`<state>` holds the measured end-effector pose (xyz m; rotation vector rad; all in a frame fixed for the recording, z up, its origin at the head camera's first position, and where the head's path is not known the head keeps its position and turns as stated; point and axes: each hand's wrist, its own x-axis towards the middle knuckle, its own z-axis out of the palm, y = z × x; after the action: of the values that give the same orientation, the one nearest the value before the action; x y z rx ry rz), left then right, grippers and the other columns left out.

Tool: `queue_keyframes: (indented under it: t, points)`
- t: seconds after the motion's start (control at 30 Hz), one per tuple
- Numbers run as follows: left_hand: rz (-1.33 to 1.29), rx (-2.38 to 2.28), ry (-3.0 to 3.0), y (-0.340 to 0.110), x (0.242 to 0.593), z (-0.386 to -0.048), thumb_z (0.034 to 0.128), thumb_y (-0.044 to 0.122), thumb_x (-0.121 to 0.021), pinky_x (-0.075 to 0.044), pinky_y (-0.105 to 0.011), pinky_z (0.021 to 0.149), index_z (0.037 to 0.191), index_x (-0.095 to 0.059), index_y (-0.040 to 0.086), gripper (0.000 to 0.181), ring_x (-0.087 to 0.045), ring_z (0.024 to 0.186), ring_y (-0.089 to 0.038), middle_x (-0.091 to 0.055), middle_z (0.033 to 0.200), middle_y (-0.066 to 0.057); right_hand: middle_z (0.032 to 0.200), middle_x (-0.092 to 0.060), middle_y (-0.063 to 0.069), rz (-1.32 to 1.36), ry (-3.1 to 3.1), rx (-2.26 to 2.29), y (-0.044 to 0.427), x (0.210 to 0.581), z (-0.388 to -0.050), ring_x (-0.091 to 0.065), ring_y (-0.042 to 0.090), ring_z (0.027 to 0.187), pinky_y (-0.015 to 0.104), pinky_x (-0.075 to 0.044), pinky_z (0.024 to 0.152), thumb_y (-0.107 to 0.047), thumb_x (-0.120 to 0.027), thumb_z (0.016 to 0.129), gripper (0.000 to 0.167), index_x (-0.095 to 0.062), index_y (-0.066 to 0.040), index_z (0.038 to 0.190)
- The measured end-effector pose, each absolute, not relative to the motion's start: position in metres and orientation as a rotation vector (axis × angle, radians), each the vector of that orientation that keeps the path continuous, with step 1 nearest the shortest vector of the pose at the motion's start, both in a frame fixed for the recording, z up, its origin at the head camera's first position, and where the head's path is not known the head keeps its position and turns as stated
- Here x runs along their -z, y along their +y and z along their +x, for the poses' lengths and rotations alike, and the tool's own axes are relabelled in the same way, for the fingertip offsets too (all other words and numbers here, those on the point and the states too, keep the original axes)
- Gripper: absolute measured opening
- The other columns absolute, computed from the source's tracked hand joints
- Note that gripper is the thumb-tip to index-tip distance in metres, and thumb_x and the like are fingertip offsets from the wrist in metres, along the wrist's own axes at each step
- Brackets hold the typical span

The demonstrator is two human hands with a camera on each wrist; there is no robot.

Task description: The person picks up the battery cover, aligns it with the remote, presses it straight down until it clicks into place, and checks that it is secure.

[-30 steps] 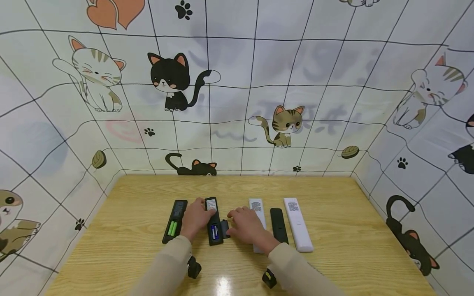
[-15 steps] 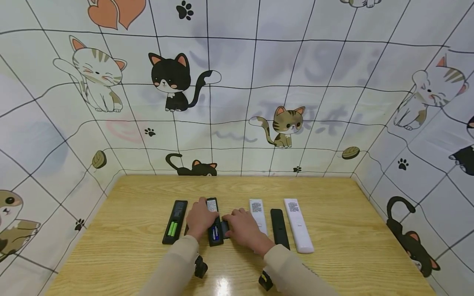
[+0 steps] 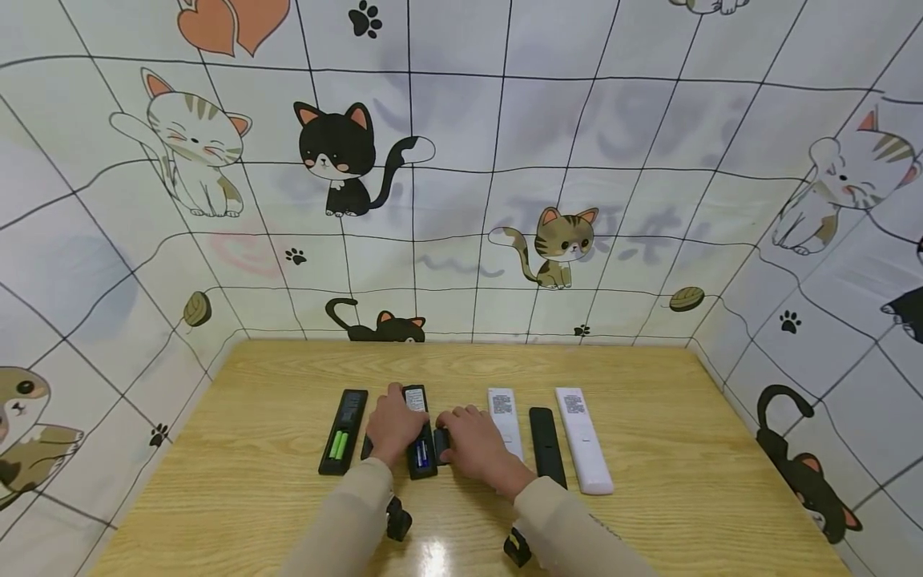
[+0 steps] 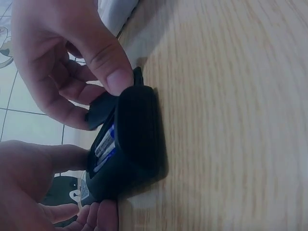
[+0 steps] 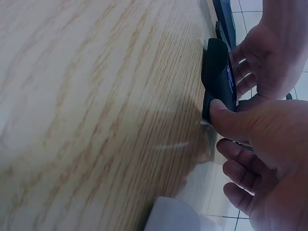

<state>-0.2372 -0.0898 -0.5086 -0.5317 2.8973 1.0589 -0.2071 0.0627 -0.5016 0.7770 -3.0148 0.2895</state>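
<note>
A black remote control point(image 3: 421, 457) lies back up on the table, its battery compartment uncovered. Two blue-and-white batteries point(image 4: 105, 147) sit inside. My left hand point(image 3: 392, 425) holds the remote's far part, with thumb and fingers on opposite sides in the left wrist view. Beside it, my right hand point(image 3: 476, 437) pinches a dark battery cover point(image 4: 101, 108) between thumb and fingers. The cover is tilted close to the remote's side; whether they touch I cannot tell. Part of the cover is hidden behind the right fingers.
Left stands another black remote point(image 3: 349, 413) with green batteries point(image 3: 337, 445); a dark piece point(image 3: 366, 447) lies partly under my left hand. To the right are a white remote point(image 3: 505, 417), partly behind my right hand, a black remote point(image 3: 546, 445) and a longer white remote point(image 3: 584, 445).
My left hand has shifted right onto the remote, uncovering the dark piece beside it. My right hand has moved slightly left, its fingers closing on the battery cover.
</note>
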Motion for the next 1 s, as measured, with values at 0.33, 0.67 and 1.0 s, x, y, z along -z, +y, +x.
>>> queue_keyframes:
  t: [0.33, 0.67, 1.0]
  points:
    - [-0.562, -1.081, 2.848, -0.0895, 0.5089, -0.241, 0.0786, 0.031, -0.077, -0.048, -0.051, 0.084, 0.142, -0.041, 0.007, 0.077, -0.059, 0.095, -0.036, -0.056, 0.119, -0.022, 0.085, -0.069, -0.005, 0.758, -2.991, -0.34, 0.0647, 0.501, -0.21, -0.055, 0.014, 0.075, 0.03, -0.037, 0.067, -0.035, -0.083, 0.076, 0.037, -0.058, -0.021, 0.1]
    - [-0.532, -1.15, 2.836, -0.0957, 0.5066, -0.2413, 0.0766, 0.03, -0.078, -0.048, -0.043, 0.074, 0.128, -0.055, 0.0, 0.064, -0.062, 0.084, -0.029, -0.067, 0.103, -0.017, 0.073, -0.065, -0.008, 0.791, -2.862, -0.393, 0.0679, 0.4975, -0.2107, -0.054, 0.011, 0.066, 0.032, -0.039, 0.069, -0.03, -0.079, 0.079, 0.027, -0.057, -0.02, 0.09]
    - [-0.479, -1.284, 2.791, -0.0976, 0.507, -0.244, 0.0838, 0.029, -0.075, -0.049, -0.045, 0.085, 0.131, -0.058, 0.004, 0.056, -0.064, 0.095, -0.028, -0.069, 0.115, -0.015, 0.073, -0.066, -0.006, 0.806, -2.882, -0.533, 0.0724, 0.493, -0.215, -0.048, 0.005, 0.058, 0.025, -0.041, 0.064, -0.025, -0.074, 0.086, 0.019, -0.056, -0.02, 0.089]
